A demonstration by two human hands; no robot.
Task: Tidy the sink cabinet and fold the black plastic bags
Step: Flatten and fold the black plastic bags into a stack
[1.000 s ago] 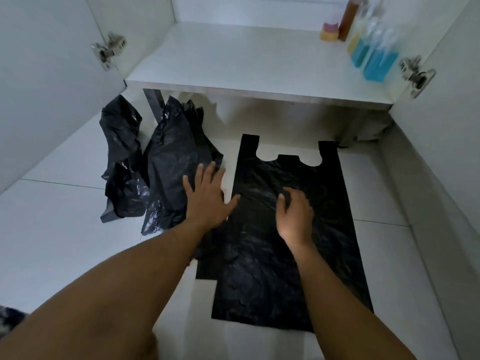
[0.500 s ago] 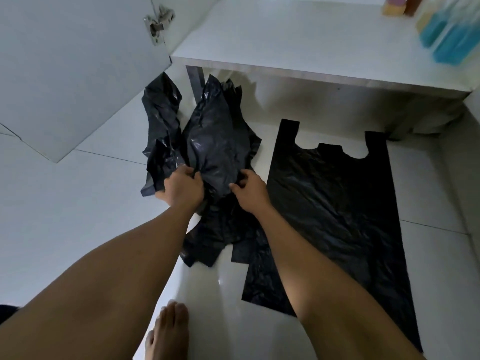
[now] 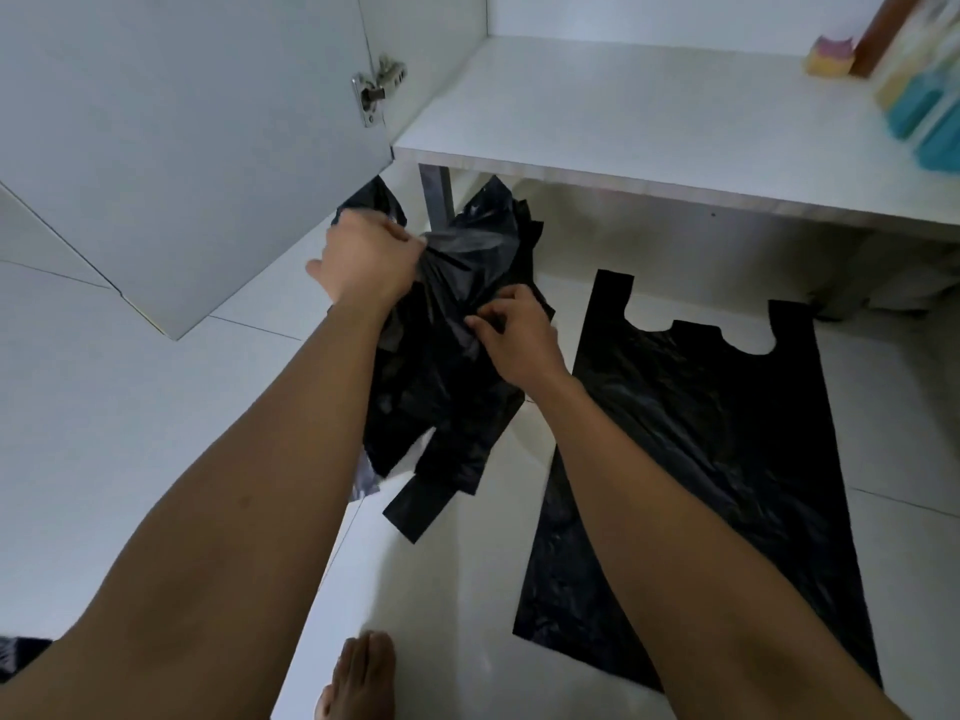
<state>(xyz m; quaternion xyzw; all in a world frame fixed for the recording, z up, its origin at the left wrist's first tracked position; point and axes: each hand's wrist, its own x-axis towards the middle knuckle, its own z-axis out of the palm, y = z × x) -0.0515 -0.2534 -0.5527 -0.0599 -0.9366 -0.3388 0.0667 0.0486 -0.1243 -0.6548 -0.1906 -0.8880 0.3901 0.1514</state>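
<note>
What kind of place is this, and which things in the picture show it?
Probably a home, in front of a low sink cabinet: an open cabinet door with a metal hinge, a shelf holding bottles, and pale floor tiles.

A home: an open white cupboard point(image 3: 649, 111) with cleaning bottles point(image 3: 924, 106) inside, above a white tiled floor point(image 3: 104, 407).
</note>
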